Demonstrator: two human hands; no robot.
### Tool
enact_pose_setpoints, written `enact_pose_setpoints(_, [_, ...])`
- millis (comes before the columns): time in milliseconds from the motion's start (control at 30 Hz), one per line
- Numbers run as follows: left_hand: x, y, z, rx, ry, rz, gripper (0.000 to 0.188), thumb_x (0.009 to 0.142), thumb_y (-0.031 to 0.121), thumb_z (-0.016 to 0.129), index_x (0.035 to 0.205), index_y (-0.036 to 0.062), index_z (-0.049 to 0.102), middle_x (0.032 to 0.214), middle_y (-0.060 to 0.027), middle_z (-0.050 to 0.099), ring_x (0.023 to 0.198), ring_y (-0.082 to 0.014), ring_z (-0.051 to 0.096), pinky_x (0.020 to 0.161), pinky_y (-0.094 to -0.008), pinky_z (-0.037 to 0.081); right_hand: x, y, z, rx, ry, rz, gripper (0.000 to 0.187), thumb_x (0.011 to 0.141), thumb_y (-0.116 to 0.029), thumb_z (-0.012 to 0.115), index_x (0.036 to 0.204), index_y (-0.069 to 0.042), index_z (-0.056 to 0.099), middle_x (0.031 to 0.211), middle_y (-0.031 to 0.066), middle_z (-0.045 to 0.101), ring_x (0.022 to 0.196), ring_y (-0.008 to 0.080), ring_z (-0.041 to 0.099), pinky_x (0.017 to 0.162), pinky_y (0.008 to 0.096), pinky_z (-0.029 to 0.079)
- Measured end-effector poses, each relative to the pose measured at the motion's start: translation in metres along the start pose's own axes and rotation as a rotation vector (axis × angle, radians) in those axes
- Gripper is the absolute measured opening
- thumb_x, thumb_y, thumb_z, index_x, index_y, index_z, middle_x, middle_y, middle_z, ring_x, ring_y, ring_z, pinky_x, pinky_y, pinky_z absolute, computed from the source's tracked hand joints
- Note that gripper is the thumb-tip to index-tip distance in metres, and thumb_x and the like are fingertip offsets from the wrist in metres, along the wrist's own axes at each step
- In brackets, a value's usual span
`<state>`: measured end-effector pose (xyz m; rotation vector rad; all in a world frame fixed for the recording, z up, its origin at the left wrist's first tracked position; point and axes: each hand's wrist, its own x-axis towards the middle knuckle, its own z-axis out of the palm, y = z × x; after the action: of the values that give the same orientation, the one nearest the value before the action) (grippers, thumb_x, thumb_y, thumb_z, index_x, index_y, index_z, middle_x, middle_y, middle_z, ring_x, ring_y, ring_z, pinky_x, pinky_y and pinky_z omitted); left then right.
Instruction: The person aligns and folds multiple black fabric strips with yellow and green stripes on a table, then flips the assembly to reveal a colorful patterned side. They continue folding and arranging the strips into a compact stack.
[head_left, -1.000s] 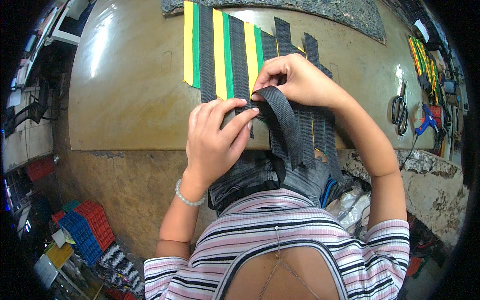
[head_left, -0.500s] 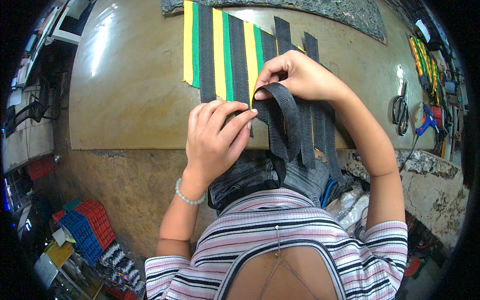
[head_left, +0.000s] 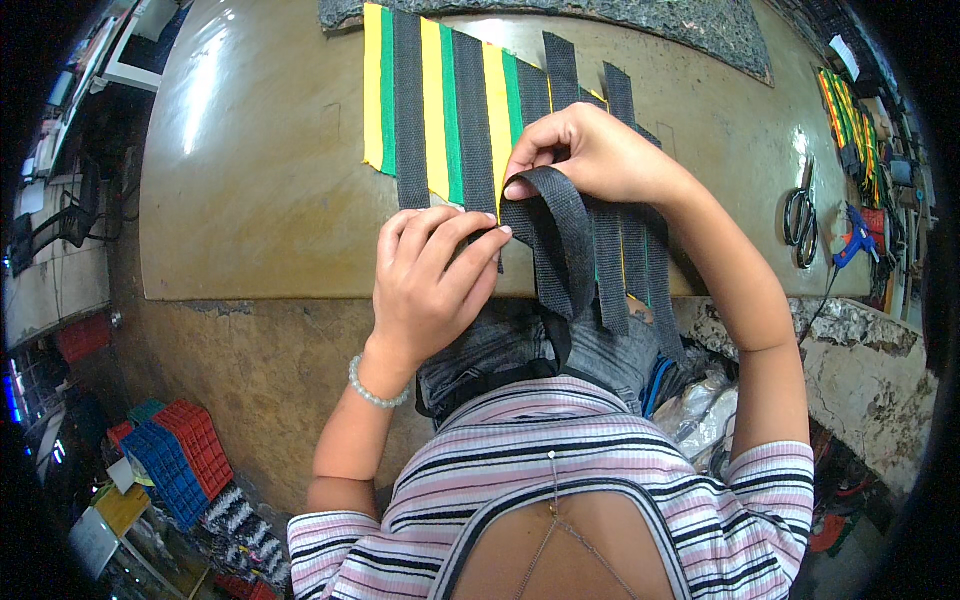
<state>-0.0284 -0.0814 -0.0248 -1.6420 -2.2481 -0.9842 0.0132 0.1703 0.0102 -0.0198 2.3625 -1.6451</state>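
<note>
A panel of black, yellow and green webbing strips [head_left: 410, 110] lies on the table, its strips running toward me. My left hand [head_left: 430, 270] rests over the near ends of the left strips, fingers slightly spread, pressing on them. Just to its right, my right hand [head_left: 590, 155] pinches a black webbing strap [head_left: 570, 240] between thumb and fingertips. That strap curves up in a loop and back down toward the table edge. Other black strip ends [head_left: 640, 270] hang over the edge near my lap. My right hand covers part of the panel.
Scissors [head_left: 801, 215] lie at the table's right side, beside a blue glue gun [head_left: 857, 240] with a cord. More striped webbing [head_left: 850, 130] is at far right. A dark stone-like slab [head_left: 620, 25] sits at the back. Red and blue crates [head_left: 185, 460] stand lower left.
The panel and both hands appear shifted very slightly to the left. The grip on the black strap looks unchanged.
</note>
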Motion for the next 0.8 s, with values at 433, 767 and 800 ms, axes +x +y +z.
enact_pose_setpoints(433, [-0.0002, 0.0015, 0.0009, 0.037, 0.027, -0.017, 0.028, 0.076, 0.006, 0.076, 0.102, 0.0144, 0.073, 0.108, 0.0020, 0.070, 0.103, -0.0220, 0.063, 0.093, -0.0424, 0.044, 0.0002, 0.0033, 0.0036, 0.023, -0.007, -0.019, 0.014, 0.085, -0.008, 0.083, 0.093, 0.001, 0.075, 0.079, -0.0017, 0.070, 0.071, 0.0022, 0.060, 0.064, 0.0214, 0.049])
enact_pose_setpoints(767, [-0.0024, 0.0069, -0.0015, 0.146, -0.115, 0.076, 0.040, 0.083, 0.019, 0.072, 0.123, 0.0173, 0.071, 0.128, 0.0074, 0.067, 0.110, -0.0179, 0.055, 0.091, -0.0370, 0.038, 0.0006, 0.0092, 0.0074, 0.006, 0.047, -0.062, 0.015, 0.085, -0.010, 0.081, 0.092, 0.002, 0.075, 0.079, 0.0055, 0.076, 0.071, 0.0047, 0.065, 0.065, 0.0249, 0.052])
enact_pose_setpoints(800, [-0.0026, 0.0069, -0.0012, 0.149, -0.108, 0.061, 0.040, 0.084, 0.020, 0.072, 0.124, 0.0176, 0.071, 0.130, 0.0082, 0.066, 0.112, -0.0176, 0.055, 0.091, -0.0371, 0.038, 0.0008, 0.0092, 0.0078, 0.018, 0.057, -0.068, 0.016, 0.084, -0.011, 0.081, 0.092, 0.001, 0.076, 0.079, 0.0054, 0.075, 0.070, 0.0048, 0.065, 0.065, 0.0250, 0.052])
